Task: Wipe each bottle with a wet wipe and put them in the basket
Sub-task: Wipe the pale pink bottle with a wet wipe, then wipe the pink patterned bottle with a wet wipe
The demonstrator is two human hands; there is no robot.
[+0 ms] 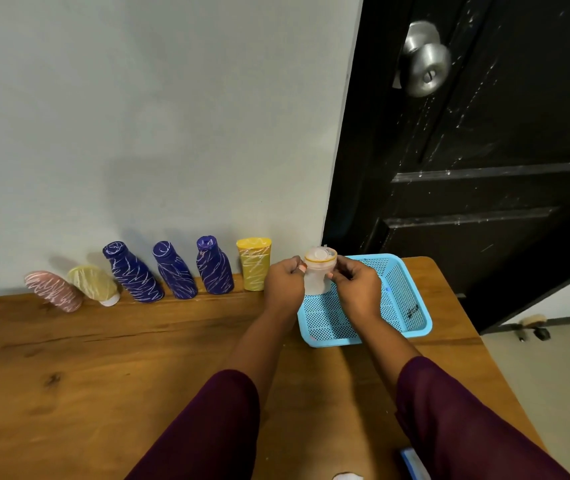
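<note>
A translucent white bottle (317, 273) with a yellow-rimmed cap is held upright between both hands, over the near left part of the blue mesh basket (406, 299). My left hand (283, 280) grips its left side and my right hand (358, 285) grips its right side. Along the wall stands a row of scribbled bottles: a pink one (53, 289), a pale yellow one (93, 284), three dark blue ones (133, 271) (174, 270) (214, 266) and a yellow tube (254, 264). No wipe is visible in either hand.
The wooden table (103, 358) ends close to the right of the basket. A black door (484, 150) with a metal knob stands behind the basket. A blue-and-white packet (413, 464) and a white scrap (347, 476) lie at the near edge.
</note>
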